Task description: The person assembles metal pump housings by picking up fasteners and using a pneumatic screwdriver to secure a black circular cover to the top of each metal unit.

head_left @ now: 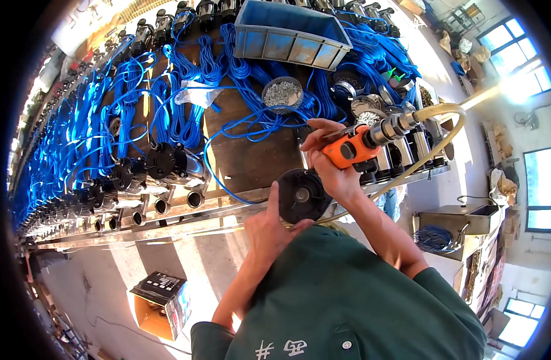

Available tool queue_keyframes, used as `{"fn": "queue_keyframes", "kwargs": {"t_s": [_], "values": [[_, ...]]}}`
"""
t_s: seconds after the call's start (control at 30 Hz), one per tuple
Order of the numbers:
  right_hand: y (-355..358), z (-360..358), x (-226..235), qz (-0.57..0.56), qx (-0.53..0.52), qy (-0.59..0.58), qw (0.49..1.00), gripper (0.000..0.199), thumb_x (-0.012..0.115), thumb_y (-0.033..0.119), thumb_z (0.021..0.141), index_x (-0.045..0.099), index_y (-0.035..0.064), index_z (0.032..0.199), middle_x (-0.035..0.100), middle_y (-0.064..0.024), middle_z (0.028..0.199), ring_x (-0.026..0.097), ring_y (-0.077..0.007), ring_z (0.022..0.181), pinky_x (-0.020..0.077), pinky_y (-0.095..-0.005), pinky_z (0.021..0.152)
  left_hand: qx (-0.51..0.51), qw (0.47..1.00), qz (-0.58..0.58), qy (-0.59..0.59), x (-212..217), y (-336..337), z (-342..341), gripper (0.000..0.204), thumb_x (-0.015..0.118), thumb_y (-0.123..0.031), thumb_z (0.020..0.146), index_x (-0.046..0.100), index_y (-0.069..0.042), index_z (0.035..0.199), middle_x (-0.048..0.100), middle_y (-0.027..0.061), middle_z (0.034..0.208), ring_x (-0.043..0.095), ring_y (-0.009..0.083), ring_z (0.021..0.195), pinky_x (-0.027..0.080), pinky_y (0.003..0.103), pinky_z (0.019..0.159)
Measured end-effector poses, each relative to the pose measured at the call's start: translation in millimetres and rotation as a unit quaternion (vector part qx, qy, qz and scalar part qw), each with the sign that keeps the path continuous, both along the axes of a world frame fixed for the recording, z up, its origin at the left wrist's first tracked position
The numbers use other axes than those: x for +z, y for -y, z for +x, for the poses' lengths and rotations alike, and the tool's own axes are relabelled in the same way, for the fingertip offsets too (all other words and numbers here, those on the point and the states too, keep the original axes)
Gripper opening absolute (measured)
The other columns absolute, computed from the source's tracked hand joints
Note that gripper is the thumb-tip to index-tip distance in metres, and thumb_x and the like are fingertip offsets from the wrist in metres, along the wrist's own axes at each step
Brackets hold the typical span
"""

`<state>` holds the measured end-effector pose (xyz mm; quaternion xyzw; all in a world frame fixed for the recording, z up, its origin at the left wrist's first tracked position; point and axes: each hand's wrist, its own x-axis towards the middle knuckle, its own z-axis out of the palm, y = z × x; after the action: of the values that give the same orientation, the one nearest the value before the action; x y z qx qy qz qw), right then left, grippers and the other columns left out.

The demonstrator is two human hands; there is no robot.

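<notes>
My right hand (332, 162) is wrapped round an orange air tool (352, 147) with a metal coupling, from which a yellowish hose (446, 144) runs off. The tool is tilted over the table's near edge, just above and right of a black round pump end (293, 207). That part faces up, with a round hub at its middle. My left hand (266, 231) steadies its near left side, index finger along the rim and thumb at the lower edge. The tool's tip is hidden behind my right hand.
A bowl of small screws (282, 95) stands beyond the pump end. Behind it is a blue-grey plastic bin (290, 36). Coiled blue cables (191, 123) and metal pumps (194, 198) cover the left of the table. An open cardboard box (158, 306) sits on the floor.
</notes>
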<state>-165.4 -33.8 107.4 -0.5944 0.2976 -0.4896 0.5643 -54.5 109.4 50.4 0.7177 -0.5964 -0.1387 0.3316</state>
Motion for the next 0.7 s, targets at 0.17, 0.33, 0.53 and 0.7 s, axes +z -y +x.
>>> {"fn": "queue_keyframes", "kwargs": {"t_s": [0.17,0.33,0.53,0.7], "values": [[-20,-10,23,-0.036,-0.014,0.048,0.998,0.040,0.050,-0.005,0.077,0.049,-0.0034,0.116,0.060,-0.0131,0.087,0.054,-0.0120,0.061,0.0470,-0.0252,0.058,0.103,0.908,0.009,-0.407,-10,-12,13,0.064,0.075,-0.037,0.077,0.051,0.004,0.120,0.045,-0.0024,0.054,0.044,0.0134,0.045,0.037,0.028,0.044],[-50,-25,37,-0.024,-0.002,0.091,0.996,0.036,0.051,-0.009,0.075,0.048,0.0002,0.111,0.059,-0.0129,0.083,0.055,-0.0139,0.063,0.0482,-0.0280,0.061,0.316,0.449,-0.018,-0.836,-39,-34,32,0.026,0.053,-0.010,0.094,0.051,0.006,0.115,0.058,0.0094,0.085,0.056,0.0176,0.075,0.047,0.029,0.061],[-66,-25,44,-0.005,0.031,0.177,0.984,0.039,0.046,-0.012,0.071,0.046,0.0028,0.107,0.056,-0.0113,0.078,0.054,-0.0153,0.060,0.0473,-0.0306,0.060,0.175,0.527,-0.049,-0.830,-6,-41,26,0.023,0.047,-0.010,0.098,0.052,0.002,0.116,0.064,0.0153,0.100,0.060,0.0187,0.083,0.051,0.029,0.070],[-78,-11,49,0.079,0.054,0.299,0.950,0.039,0.046,-0.008,0.071,0.045,0.0033,0.108,0.055,-0.0115,0.078,0.051,-0.0169,0.057,0.0457,-0.0351,0.061,0.089,0.547,-0.005,-0.833,18,-37,12,0.019,0.052,-0.019,0.098,0.058,-0.002,0.103,0.064,0.0104,0.086,0.058,0.0159,0.071,0.045,0.025,0.059]]}}
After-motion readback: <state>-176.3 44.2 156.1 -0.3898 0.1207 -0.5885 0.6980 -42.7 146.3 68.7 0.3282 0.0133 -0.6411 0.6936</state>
